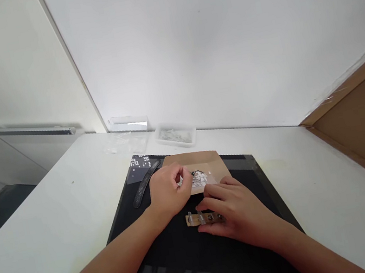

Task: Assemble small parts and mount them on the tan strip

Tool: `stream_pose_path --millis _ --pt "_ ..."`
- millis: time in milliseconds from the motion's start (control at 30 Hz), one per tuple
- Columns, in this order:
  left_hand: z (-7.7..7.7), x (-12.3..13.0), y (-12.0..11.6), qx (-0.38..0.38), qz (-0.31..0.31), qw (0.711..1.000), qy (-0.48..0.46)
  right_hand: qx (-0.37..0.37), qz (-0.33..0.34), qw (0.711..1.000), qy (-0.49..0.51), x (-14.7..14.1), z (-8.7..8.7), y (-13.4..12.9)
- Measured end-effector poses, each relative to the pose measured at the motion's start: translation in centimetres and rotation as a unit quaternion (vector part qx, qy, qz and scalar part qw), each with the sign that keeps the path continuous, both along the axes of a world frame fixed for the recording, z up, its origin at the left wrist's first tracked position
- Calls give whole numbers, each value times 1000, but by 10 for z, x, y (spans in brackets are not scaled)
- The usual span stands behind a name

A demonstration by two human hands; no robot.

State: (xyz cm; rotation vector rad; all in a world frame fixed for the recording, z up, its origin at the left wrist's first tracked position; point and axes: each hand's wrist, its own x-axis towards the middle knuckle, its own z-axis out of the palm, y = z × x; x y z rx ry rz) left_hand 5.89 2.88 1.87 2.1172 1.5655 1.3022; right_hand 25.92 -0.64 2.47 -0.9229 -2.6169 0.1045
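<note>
My left hand (169, 189) is closed in a pinch over the left side of a shallow cardboard tray (220, 160). Whatever its fingertips hold, if anything, is too small to see. Small white pieces (199, 178) lie heaped in the tray. Just in front of it, my right hand (232, 205) grips a short wooden strip (193, 223) between thumb and fingers. Clear upright pieces that look like nail tips (201, 217) stand on the strip, along with small dark round spots. The hand covers the strip's right end.
A black mat (175, 255) under clear film lies on the white table (58, 215). A curved dark nail file (146, 183) and a clear sheet with small white squares (138, 165) lie at left. A translucent box (176, 136) and plastic bags (125, 142) sit by the wall.
</note>
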Motion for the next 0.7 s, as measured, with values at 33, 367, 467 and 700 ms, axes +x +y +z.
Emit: stream_pose_path --millis 33,367,467,700 --pt "0 0 0 0 0 1000 1 2 2 1000 0 0 0 0" --pt "-1 -1 0 -3 1 1000 2 -1 8 1000 3 3 3 1" --pt "-1 -1 0 -3 0 1000 3 -26 11 999 21 5 7 -1" --pt "5 -1 -3 5 7 1000 4 -58 69 993 71 8 13 -5"
